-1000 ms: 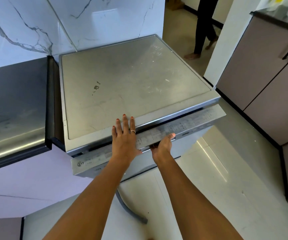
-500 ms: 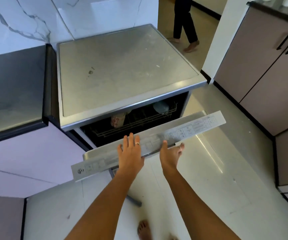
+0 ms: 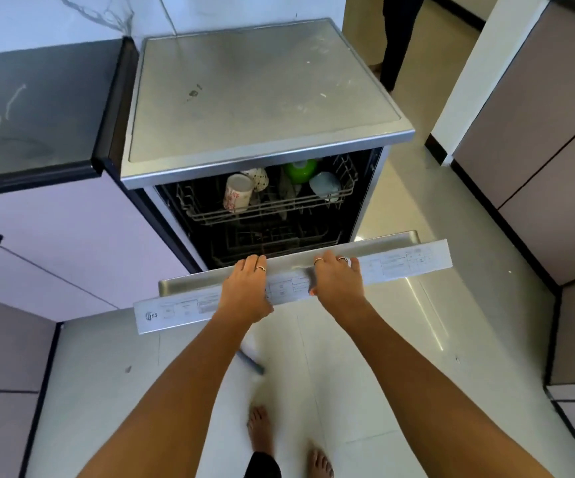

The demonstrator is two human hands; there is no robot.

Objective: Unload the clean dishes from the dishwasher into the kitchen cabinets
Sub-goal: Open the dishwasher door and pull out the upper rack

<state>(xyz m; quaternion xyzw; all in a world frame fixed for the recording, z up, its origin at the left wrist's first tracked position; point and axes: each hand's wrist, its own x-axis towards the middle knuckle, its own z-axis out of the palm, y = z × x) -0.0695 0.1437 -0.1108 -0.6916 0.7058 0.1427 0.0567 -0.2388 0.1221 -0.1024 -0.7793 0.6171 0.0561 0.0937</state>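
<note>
Now both hands are resting on the top edge of the dishwasher door point(image 3: 400, 262), which is hanging partly open, tilted outward from the dishwasher point(image 3: 265, 98). The left hand point(image 3: 246, 291) is lying palm-down across the printed control strip, its fingers curling over the far edge of the door toward the steel inner lip, so its grip is wrapping that edge; a ring is showing on one finger. The right hand point(image 3: 339, 282) is sitting just beside it, near the middle of the door, fingers likewise hooking over the far edge and thumb lying on the near side of the strip, with rings showing on two fingers. Both grips are closing on the door edge rather than lying flat, though the fingertips themselves are hiding behind the lip.

Inside the opening, the upper rack point(image 3: 268, 205) is holding the clean dishes: a white patterned mug point(image 3: 237, 193) is lying tilted at the left, a spotted cup point(image 3: 258, 177) is sitting just behind it, a green bowl point(image 3: 301, 170) is standing toward the back, and a pale blue cup point(image 3: 325, 186) is leaning at the right. The lower rack point(image 3: 272, 239) is showing dimly beneath, its contents too dark to tell.

A dark desk point(image 3: 34, 105) is adjoining the dishwasher on the left, with lilac cabinets point(image 3: 72, 243) below it. Taupe cabinets point(image 3: 538, 132) are standing on the right. The person's bare feet point(image 3: 261, 429) are showing on the pale tiled floor point(image 3: 400, 357), and another person's dark trouser legs point(image 3: 396, 39) are standing in the doorway behind.
</note>
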